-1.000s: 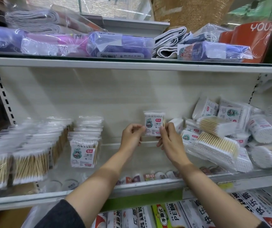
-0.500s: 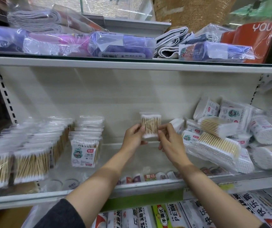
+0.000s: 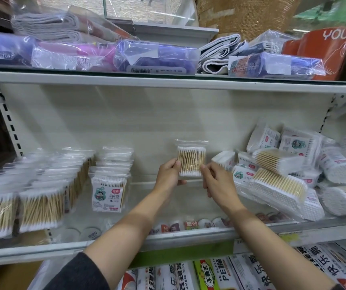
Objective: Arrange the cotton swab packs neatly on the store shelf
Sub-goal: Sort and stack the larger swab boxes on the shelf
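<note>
A small clear cotton swab pack (image 3: 191,160) with wooden sticks is held upright above the middle shelf (image 3: 113,243), its plain side toward me. My left hand (image 3: 170,175) grips its lower left edge. My right hand (image 3: 217,180) touches its lower right corner with the fingertips. Neat upright rows of swab packs (image 3: 31,197) stand at the left, and a labelled front pack (image 3: 108,193) heads a row beside them. A jumbled heap of swab packs (image 3: 283,176) lies at the right.
The upper shelf (image 3: 167,79) carries bagged towels and purple packs (image 3: 155,57). Rolls of plastic wrap (image 3: 220,275) fill the shelf below. A bare gap of shelf floor lies between the left rows and the right heap.
The pack was turned round between my hands: its printed label faced me a second ago, and now the bare sticks show. Both hands stayed in nearly the same place.
</note>
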The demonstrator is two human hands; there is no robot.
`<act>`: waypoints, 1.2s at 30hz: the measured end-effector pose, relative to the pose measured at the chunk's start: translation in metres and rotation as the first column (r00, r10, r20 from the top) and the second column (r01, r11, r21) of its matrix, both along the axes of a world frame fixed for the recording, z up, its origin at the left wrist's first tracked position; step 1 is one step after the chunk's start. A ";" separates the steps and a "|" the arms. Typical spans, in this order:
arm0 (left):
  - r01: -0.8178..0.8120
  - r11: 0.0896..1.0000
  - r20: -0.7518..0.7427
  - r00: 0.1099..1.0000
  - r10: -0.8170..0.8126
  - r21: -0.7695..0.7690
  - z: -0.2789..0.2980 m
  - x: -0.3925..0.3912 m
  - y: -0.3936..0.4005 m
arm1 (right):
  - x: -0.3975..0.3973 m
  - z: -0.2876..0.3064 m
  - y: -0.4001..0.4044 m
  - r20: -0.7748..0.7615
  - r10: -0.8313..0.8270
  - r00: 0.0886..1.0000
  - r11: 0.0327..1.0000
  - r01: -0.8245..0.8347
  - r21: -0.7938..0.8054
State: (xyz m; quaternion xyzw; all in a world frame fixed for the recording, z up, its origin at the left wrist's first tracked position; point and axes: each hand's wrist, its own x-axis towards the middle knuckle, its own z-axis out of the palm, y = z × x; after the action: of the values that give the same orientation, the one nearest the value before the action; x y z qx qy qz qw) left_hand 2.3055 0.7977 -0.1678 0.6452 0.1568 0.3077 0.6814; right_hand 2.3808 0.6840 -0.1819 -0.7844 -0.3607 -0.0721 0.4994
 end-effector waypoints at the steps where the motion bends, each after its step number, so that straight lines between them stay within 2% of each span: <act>1: 0.001 1.000 -0.002 1.000 -0.001 0.000 0.000 0.000 0.000 | 0.000 0.000 0.000 0.011 -0.003 1.000 1.000 0.003 -0.009; 8: 0.021 0.999 -0.009 1.000 -0.021 -0.026 0.004 -0.003 -0.003 | 0.000 0.001 0.002 0.043 -0.020 0.999 0.999 0.021 -0.026; 14: 0.062 0.985 0.033 0.998 -0.057 -0.161 0.009 -0.006 -0.004 | 0.000 0.001 0.001 0.019 -0.020 1.000 1.000 0.021 -0.016; 18: 0.080 0.982 0.059 0.996 -0.071 -0.169 0.010 -0.006 -0.005 | -0.004 0.004 0.001 -0.001 0.023 1.000 0.999 -0.023 0.032; 21: 0.132 0.972 0.087 0.989 -0.117 -0.196 0.010 -0.006 -0.005 | -0.008 0.005 0.000 -0.073 0.058 0.996 0.992 -0.049 0.114; 24: 0.214 0.960 0.131 0.972 -0.192 -0.178 0.013 -0.006 -0.009 | -0.006 0.006 0.003 -0.094 0.040 0.995 0.986 -0.024 0.164; 29: 0.196 0.971 0.152 0.973 -0.175 -0.136 0.030 -0.015 -0.011 | -0.014 0.017 0.005 -0.076 0.134 0.988 0.963 -0.112 0.246; 32: 0.180 0.977 0.112 0.980 -0.167 -0.117 0.052 -0.034 -0.010 | -0.024 0.024 0.015 -0.051 0.227 0.973 0.934 -0.202 0.294; 36: 0.163 0.985 0.001 0.987 -0.163 0.054 0.077 -0.066 0.004 | -0.043 0.032 0.035 -0.061 0.363 0.930 0.886 -0.324 0.331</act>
State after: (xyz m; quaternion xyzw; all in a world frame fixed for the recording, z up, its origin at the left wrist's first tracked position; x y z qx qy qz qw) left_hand 2.2398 0.8017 -0.0906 0.6730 0.0933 0.2569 0.6873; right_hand 2.3377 0.7195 -0.1504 -0.6211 -0.4468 0.0088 0.6438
